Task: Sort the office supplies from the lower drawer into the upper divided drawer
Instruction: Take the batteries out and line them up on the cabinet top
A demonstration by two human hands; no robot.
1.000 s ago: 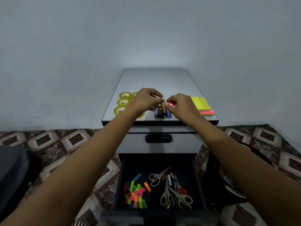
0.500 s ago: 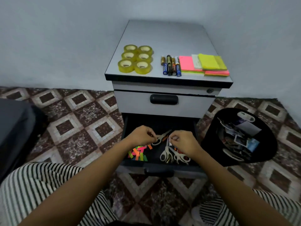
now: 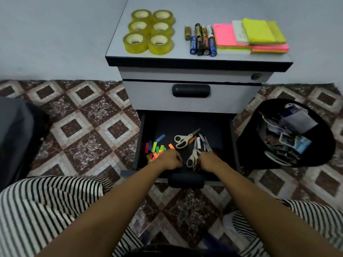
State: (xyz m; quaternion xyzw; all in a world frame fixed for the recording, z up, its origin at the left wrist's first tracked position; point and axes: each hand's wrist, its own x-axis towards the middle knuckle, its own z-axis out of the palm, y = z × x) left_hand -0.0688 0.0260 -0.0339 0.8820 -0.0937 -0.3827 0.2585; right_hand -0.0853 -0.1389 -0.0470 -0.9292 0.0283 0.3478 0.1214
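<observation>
**Two hands in the lower drawer (image 3: 185, 123)**

Left hand (image 3: 169, 160) sits curled over the coloured tabs (image 3: 155, 148). Right hand (image 3: 210, 161), apart from it, curls against the handles of the near scissors (image 3: 191, 160). Whether either grips anything, I cannot tell. Far scissors (image 3: 182, 140) lie just beyond, untouched.

The left hand (image 3: 169, 160) covers some coloured tabs (image 3: 155, 148), the right hand (image 3: 209, 161) part of the scissors (image 3: 192, 158); neither grip is discernible.
</observation>
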